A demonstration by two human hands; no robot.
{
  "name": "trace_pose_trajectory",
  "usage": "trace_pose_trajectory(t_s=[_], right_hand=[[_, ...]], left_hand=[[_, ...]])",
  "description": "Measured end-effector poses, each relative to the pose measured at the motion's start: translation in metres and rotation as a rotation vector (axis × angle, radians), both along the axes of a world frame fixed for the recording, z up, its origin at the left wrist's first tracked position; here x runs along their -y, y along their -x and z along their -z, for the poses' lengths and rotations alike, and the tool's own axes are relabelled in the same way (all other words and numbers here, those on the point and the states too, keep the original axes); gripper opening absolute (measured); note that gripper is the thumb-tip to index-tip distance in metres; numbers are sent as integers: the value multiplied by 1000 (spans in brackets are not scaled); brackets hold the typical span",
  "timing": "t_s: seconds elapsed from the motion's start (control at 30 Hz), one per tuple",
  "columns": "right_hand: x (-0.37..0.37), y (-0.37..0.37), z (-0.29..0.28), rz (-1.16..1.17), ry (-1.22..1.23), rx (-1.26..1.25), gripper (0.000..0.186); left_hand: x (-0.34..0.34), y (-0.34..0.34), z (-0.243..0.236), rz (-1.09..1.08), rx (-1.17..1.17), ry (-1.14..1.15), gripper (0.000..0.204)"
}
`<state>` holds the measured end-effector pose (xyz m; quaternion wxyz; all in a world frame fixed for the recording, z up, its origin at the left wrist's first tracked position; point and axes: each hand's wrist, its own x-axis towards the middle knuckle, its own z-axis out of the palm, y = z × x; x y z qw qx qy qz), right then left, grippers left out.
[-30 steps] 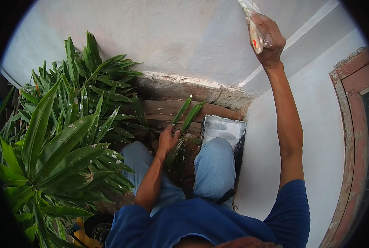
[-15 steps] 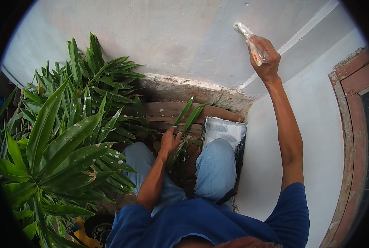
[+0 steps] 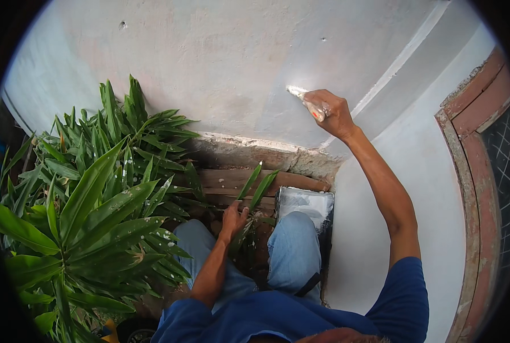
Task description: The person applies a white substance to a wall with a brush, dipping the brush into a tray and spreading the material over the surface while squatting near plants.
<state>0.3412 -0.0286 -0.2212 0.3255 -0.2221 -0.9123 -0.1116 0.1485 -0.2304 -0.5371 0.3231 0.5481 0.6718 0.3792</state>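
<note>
Head view, and I am looking down past a blue shirt (image 3: 255,317) at two bare hands in a tight corner. The right hand (image 3: 329,112) is closed around a paintbrush (image 3: 301,95), fingers wrapped low over its pale, paint-smeared handle. That leaves the whitened bristle end free, pointing up and left at the grey-white plastered wall (image 3: 209,68); it seems to meet the surface, though I can't be sure of the contact. The arm is stretched well forward, presumably because the crouching body sits back from the wall.

Down by the knees, the left hand (image 3: 232,222) is beside two narrow green leaves (image 3: 263,190), thumb and fingers at their lower ends. I cannot tell whether it pinches them or merely rests there; such a position could keep the foliage clear of the tray.

That black paint tray (image 3: 318,199), coated white inside, lies snug against the side wall (image 3: 369,240), partly hidden by the right knee (image 3: 295,240). It looks tucked there to stay within reach of the brush arm. A wooden plank (image 3: 226,178) lies along the foot of the plaster. On the left, a leafy plant (image 3: 106,208) crowds in, white spots on its blades, probably because it grows so near the painted surface.
</note>
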Motion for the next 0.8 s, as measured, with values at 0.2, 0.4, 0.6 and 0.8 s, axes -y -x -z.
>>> trace_pose_trajectory(t_s=[0.2,0.4,0.6,0.8], right_hand=[[-15,12,-183,3,-429,-210,18],[-29,14,-231,148,-905,-102,32],[8,36,-90,49,-444,217,24],[-4,43,-153,-24,-223,43,19]], left_hand=[[-7,-5,-6,12,56,38,35],[-15,-12,4,48,59,-3,34],[-8,-1,1,-5,53,-56,35],[-8,5,17,-21,23,-22,34]])
